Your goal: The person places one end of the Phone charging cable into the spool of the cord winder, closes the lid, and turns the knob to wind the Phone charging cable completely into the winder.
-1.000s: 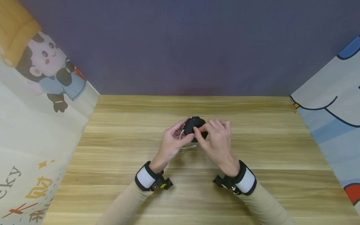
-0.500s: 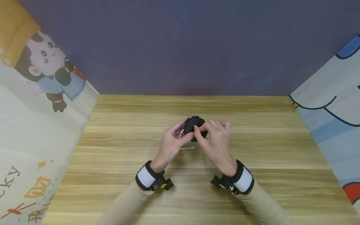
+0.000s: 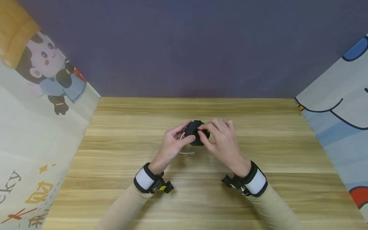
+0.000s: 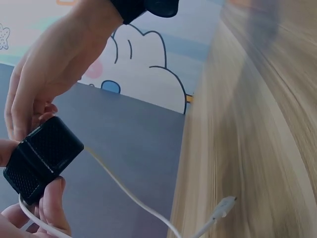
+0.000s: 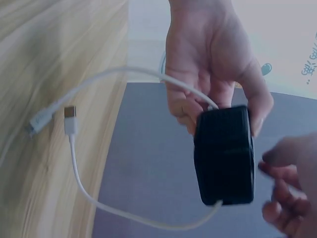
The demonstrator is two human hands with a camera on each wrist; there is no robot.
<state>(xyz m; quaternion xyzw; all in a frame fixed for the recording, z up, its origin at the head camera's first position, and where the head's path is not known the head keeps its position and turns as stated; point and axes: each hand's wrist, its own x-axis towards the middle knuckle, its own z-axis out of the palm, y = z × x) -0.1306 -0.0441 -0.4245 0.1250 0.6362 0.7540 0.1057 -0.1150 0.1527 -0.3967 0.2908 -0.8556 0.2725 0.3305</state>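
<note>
A rounded black cable winder (image 3: 190,129), with a white cable coming out at both ends, is held up above the table. My left hand (image 3: 171,140) grips it from the left, thumb on the near face and fingers behind. From the right, my right hand (image 3: 224,140) has its thumb and forefinger bent together at the winder's face; what lies between the tips is hidden. In the right wrist view the white cable (image 5: 148,220) loops from the winder (image 5: 224,153) and ends in a USB plug (image 5: 71,121). A smaller plug (image 4: 224,207) hangs beside the table in the left wrist view.
Below the hands lies a wood-grain tabletop (image 3: 198,198). A dark blue-grey panel (image 3: 198,48) closes off the back. Walls with cartoon prints stand at the left (image 3: 54,127) and right (image 3: 339,127). Each wrist carries a strapped camera.
Both hands and the winder have shifted slightly left, and the winder has tilted a little. My right wrist has swung outward to the right. The hanging plug has moved left.
</note>
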